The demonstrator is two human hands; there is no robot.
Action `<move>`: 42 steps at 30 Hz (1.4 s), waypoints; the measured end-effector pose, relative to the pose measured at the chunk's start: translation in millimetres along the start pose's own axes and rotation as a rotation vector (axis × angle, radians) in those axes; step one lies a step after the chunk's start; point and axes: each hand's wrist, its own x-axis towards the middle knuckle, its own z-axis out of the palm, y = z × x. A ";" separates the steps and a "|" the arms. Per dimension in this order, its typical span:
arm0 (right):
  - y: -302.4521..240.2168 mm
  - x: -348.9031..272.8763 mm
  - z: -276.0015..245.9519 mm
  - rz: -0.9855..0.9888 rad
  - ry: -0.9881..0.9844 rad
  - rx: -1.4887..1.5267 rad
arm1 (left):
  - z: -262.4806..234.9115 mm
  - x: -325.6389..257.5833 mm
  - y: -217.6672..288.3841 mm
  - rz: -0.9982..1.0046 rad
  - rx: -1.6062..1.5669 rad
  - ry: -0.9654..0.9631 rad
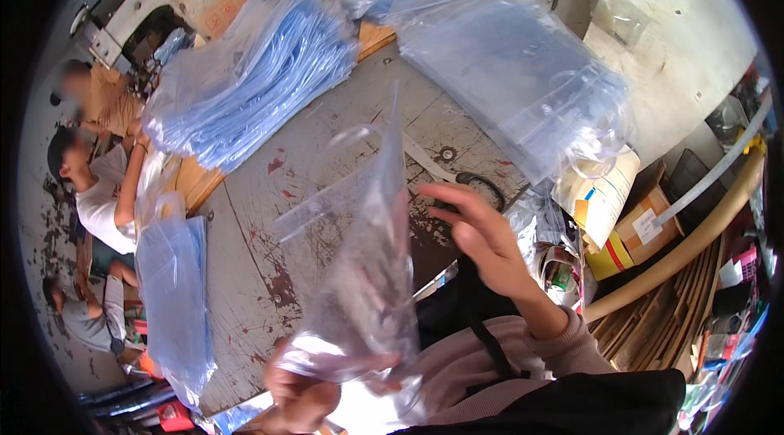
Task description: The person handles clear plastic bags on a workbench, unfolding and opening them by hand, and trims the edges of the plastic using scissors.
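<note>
Two hands work a single clear plastic bag [363, 272] in the head view, the only view we have. We see the left hand [302, 398] at the lower edge of the picture, its fingers closed in a grip on the bag's lower end, where the film bunches and shines white. From there the bag rises roughly upright, its narrow top reaching toward the middle of the picture, and it stands in front of the worn grey table [327, 149]. We see the right hand [482, 239] just to the right of the bag, raised above a pink sleeve [563, 345], its fingers spread loosely and curved toward the film; we cannot tell whether the fingertips touch it.

Beyond the bag, we note two stacks of like bags on the table: a bluish, fanned stack [253, 75] at the upper left and a flatter, larger stack [506, 67] at the upper right, whose near corner shows looped handles. A further bundle of blue film [171, 296] hangs over the table's left edge. Beside that edge we see other people [98, 190] seated low, one in a white shirt with an arm raised to the table. At the right of the picture we see cardboard boxes [637, 223], a long tan tube [694, 239] lying aslant, and assorted clutter too small to make out.
</note>
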 end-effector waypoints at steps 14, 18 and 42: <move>-12.6 87.5 75.9 -0.250 -0.431 0.045 | -17.3 19.4 103.2 0.377 -1.131 -0.179; -26.4 82.2 81.0 0.079 -0.788 0.423 | -59.8 16.0 110.0 0.488 -1.086 -0.390; -58.0 62.2 -248.7 0.339 0.622 -0.733 | -79.9 46.1 69.3 0.042 0.575 0.326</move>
